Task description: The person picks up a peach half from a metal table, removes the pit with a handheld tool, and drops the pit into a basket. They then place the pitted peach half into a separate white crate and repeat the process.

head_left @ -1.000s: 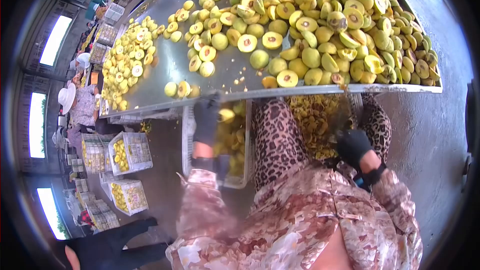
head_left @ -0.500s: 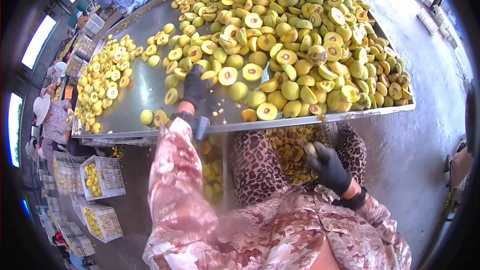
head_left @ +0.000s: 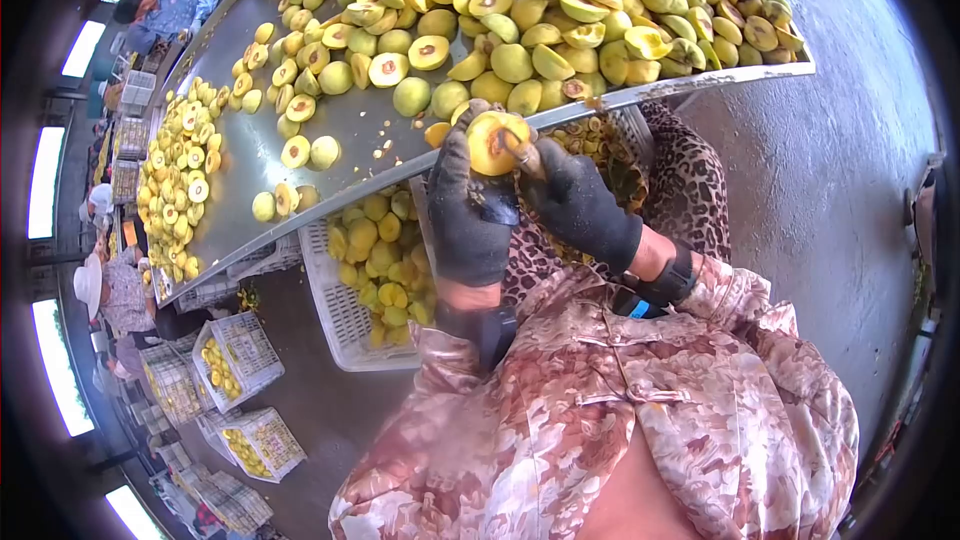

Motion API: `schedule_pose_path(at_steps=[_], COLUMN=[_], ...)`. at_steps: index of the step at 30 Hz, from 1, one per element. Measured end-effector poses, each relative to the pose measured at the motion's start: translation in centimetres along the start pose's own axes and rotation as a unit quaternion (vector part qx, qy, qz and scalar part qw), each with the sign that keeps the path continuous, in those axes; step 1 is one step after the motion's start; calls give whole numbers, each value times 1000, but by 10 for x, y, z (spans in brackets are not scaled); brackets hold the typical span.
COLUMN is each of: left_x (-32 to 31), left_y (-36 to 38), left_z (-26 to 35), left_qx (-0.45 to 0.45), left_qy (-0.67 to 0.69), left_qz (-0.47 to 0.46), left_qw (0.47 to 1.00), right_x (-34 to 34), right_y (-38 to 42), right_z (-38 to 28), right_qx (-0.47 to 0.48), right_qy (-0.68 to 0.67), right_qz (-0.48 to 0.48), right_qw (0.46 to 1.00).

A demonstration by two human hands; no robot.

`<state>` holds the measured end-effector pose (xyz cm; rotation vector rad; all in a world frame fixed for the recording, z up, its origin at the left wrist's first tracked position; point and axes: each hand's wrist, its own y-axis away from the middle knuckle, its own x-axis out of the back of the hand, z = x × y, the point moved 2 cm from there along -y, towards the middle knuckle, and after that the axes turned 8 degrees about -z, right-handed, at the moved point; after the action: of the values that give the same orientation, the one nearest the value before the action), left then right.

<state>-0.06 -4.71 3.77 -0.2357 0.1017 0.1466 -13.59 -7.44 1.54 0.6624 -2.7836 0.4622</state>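
1. Head view, my hands: my left hand (head_left: 465,215) is curled round a cut yellow fruit half (head_left: 488,148), its cut face turned up, just off the table's near edge (head_left: 440,155). My right hand (head_left: 580,202) is closed round a short, slim tool (head_left: 532,160), its tip against the middle of that half. The centre looks dark and partly opened; I judge this piece half worked, though I cannot tell whether its stone is loose.

2. Head view, what is left: a broad heap of fruit (head_left: 510,40) covers much of the table, and many upturned halves show brown centres. I judge most of this heap unworked. A smaller heap (head_left: 175,180) lies at the far left; whether those pieces are finished, I can't tell. Pale crumbs (head_left: 383,150) lie near my edge.

3. Head view, what looks done: the white crate (head_left: 345,345) beside my left leg holds plenty of yellow fruit, which I take for finished pieces. Brown-yellow scraps (head_left: 600,140) lie between my legs, under the table edge. Another crate with fruit (head_left: 250,352) stands on the floor farther left.

4. Head view, writing: I can read no brand or label anywhere. My dark right wristband (head_left: 672,280) shows no legible mark.
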Motion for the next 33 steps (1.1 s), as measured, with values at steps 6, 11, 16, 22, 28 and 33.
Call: schedule_pose_path(at_steps=[6, 11, 16, 22, 28, 33], left_x=[-25, -38, -50, 69, 282, 306], left_y=[-5, -1, 1, 15, -67, -133], left_z=[8, 7, 26, 26, -37, -97], left_qx=[-43, 120, 107, 157, 34, 272], left_qy=[10, 346, 121, 138, -581, -726], left_qz=[12, 12, -21, 134, 108, -23], left_qw=[999, 930, 987, 969, 806, 632], right_x=[15, 26, 13, 65, 72, 59], right_y=[9, 22, 33, 45, 48, 42], right_z=[-4, -13, 26, 39, 45, 45], right_qx=[16, 49, 16, -55, -73, -70], right_qy=[32, 1, -242, 36, 256, 124], right_qz=[8, -41, -166, -261, -188, -151], right_qw=[999, 998, 956, 963, 945, 978])
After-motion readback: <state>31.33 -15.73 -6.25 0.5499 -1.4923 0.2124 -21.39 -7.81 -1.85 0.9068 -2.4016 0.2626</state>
